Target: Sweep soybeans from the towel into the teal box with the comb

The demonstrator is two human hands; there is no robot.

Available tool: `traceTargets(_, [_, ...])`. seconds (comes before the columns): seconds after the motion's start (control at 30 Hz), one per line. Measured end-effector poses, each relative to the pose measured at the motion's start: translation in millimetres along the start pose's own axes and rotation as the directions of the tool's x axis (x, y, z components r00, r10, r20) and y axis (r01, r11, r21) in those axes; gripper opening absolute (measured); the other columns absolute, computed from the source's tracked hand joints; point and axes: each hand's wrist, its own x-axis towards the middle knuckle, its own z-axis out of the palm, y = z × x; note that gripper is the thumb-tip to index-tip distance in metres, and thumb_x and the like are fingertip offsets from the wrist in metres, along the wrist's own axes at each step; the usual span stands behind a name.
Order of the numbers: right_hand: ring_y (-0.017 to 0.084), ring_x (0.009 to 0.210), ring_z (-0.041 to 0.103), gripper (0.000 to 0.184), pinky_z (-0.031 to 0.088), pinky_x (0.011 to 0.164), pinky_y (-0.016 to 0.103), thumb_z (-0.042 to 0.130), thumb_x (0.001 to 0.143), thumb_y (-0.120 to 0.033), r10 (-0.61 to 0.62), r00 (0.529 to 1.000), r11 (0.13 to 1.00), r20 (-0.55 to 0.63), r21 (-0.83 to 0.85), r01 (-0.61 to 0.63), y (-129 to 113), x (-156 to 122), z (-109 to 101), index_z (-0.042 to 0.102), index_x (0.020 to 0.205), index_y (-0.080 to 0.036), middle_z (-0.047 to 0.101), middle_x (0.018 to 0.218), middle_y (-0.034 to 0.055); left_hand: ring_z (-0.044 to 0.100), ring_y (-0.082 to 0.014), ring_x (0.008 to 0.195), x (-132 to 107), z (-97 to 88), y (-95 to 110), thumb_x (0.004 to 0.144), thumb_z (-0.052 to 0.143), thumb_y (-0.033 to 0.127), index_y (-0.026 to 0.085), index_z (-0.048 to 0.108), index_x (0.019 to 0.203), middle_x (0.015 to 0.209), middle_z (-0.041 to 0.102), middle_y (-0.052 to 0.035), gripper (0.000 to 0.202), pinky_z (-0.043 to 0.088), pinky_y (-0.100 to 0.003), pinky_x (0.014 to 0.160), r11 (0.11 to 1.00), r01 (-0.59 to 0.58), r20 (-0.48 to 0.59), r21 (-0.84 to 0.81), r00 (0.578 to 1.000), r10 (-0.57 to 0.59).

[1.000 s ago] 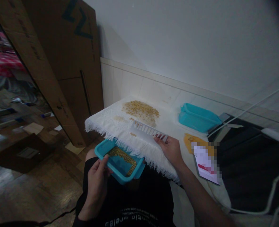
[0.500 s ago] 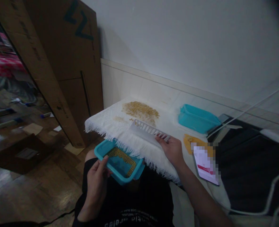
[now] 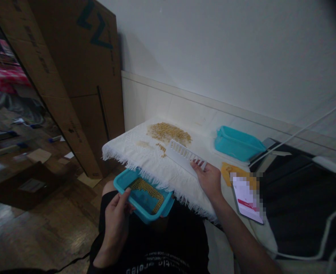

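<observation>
My left hand [image 3: 119,208] grips the near left rim of a blue plastic tub [image 3: 125,184], which sits over my lap under the cloth's fringe. Small yellow beans [image 3: 145,187] line part of its floor. My right hand [image 3: 209,178] is closed around one end of a white slotted plastic strip [image 3: 182,156], held low over the white fringed cloth [image 3: 122,147]. Just left of the strip's far end lie a few loose beans [image 3: 162,150]. Behind it, a larger patch of beans [image 3: 169,131] is spread on the cloth; whether the strip touches the cloth I cannot tell.
A second blue tub [image 3: 236,144] stands at the back right against the wall. Nearer me are a yellow-orange item [image 3: 227,170] and a phone [image 3: 246,199]. A black bag-like thing [image 3: 299,205] and white cables lie right. A tall cardboard box [image 3: 91,76] stands left.
My right hand has moved the strip slightly right and away from me, and its slotted side is more upright. Loose beans now show beside its far end. The left hand and its tub are unchanged.
</observation>
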Motion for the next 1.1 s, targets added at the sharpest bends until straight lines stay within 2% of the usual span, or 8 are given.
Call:
traceTargets(0.23, [0.024, 0.066, 0.068, 0.045, 0.047, 0.058, 0.029, 0.065, 0.080, -0.059, 0.015, 0.999, 1.000, 0.033, 0.010, -0.015, -1.2, 0.0, 2.5, 0.077, 0.075, -0.016, 0.076, 0.069, 0.0068, 0.047, -0.0097, 0.047, -0.5, 1.2, 1.0, 0.059, 0.089, 0.048, 0.019, 0.059, 0.056, 0.049, 0.051, 0.0042, 0.043, 0.039, -0.021, 0.046, 1.000, -0.014, -0.005, 0.013, 1.000, 0.014])
traceTargets(0.5, [0.022, 0.066, 0.067, 0.040, 0.047, 0.060, 0.029, 0.066, 0.081, -0.054, -0.049, 0.993, 0.997, 0.107, 0.065, 0.042, -4.7, 9.6, 10.5, 0.079, 0.079, -0.016, 0.076, 0.072, 0.0049, 0.045, -0.0087, 0.045, 1.4, -0.7, -0.6, 0.057, 0.090, 0.047, 0.018, 0.060, 0.057, 0.049, 0.052, 0.0049, 0.042, 0.037, -0.021, 0.045, 1.000, -0.006, -0.012, -0.009, 1.000, 0.006])
traceTargets(0.8, [0.020, 0.064, 0.063, 0.052, 0.046, 0.060, 0.029, 0.071, 0.071, -0.064, 0.063, 0.976, 0.975, 0.208, 0.196, -0.104, 10.8, 28.8, 22.0, 0.078, 0.077, -0.013, 0.072, 0.070, 0.0044, 0.045, -0.0089, 0.045, 2.8, -2.3, 2.3, 0.057, 0.090, 0.049, 0.018, 0.059, 0.056, 0.048, 0.051, 0.0052, 0.044, 0.037, -0.021, 0.046, 1.000, -0.008, -0.017, 0.007, 1.000, 0.008])
traceTargets(0.97, [0.023, 0.071, 0.067, 0.055, 0.050, 0.065, 0.032, 0.076, 0.066, -0.066, 0.058, 0.961, 0.954, 0.271, 0.270, -0.134, 6.6, 30.2, 19.3, 0.080, 0.082, -0.014, 0.076, 0.078, 0.0055, 0.045, -0.0092, 0.046, 2.7, -2.9, 2.0, 0.059, 0.089, 0.047, 0.018, 0.059, 0.058, 0.050, 0.051, 0.0055, 0.042, 0.038, -0.021, 0.047, 1.000, -0.012, -0.019, 0.020, 1.000, 0.013])
traceTargets(1.1, [0.025, 0.074, 0.069, 0.054, 0.052, 0.067, 0.034, 0.076, 0.067, -0.065, 0.057, 0.953, 0.952, 0.299, 0.270, -0.142, -1.6, 22.9, 15.6, 0.081, 0.084, -0.014, 0.078, 0.082, 0.0076, 0.043, -0.0084, 0.045, 0.9, -1.6, 4.3, 0.060, 0.089, 0.047, 0.018, 0.059, 0.057, 0.049, 0.049, 0.0058, 0.042, 0.037, -0.021, 0.046, 1.000, -0.024, -0.011, 0.010, 1.000, 0.024])
